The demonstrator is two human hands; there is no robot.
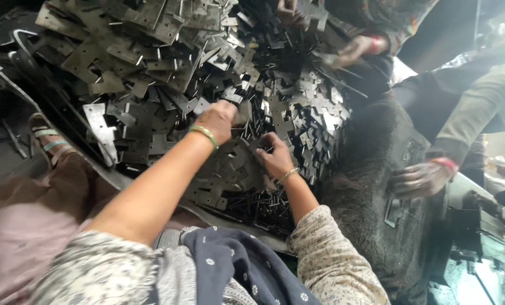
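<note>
A big heap of flat grey metal plates [167,62], many with punched holes, fills the upper left and middle. My left hand [218,120], with a green bangle at the wrist, reaches into the heap with fingers closed on plates. My right hand [275,158], with a thin bangle, rests just to its right, fingers curled on small metal plates. Thin dark metal pins [263,206] lie beneath my right wrist.
Another person's hand [351,51] with a red bangle works at the heap's top right. A further hand [419,181] rests on a dark fuzzy mat [371,186] at right. A sandalled foot [46,138] sits at left beside the heap.
</note>
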